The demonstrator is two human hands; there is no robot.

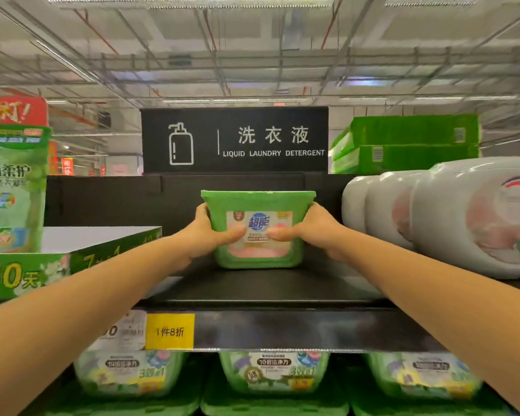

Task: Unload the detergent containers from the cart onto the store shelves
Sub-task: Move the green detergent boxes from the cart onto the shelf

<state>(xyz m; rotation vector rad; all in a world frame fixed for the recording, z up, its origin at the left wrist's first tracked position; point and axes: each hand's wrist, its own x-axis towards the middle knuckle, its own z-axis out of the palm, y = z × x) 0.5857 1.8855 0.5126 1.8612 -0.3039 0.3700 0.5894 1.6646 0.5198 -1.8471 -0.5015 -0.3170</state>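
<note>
On the top shelf (252, 291): green detergent tub (258, 202) between your hands

Your left hand (204, 232) wraps the tub's left side, thumb across the front label; your right hand (312, 232) mirrors it on the right side. Both hands curl round it, fingers hidden behind. The tub stands upright below the black sign (234, 139), its base low on the shelf board, white bottles (463, 217) just beside your right hand.

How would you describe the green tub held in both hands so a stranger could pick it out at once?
Find the black Liquid Laundry Detergent sign. Directly below it, the black shelf has a green box at left and white bottles at right. Between them is the green tub, the only item gripped by a left hand and right hand.
</note>
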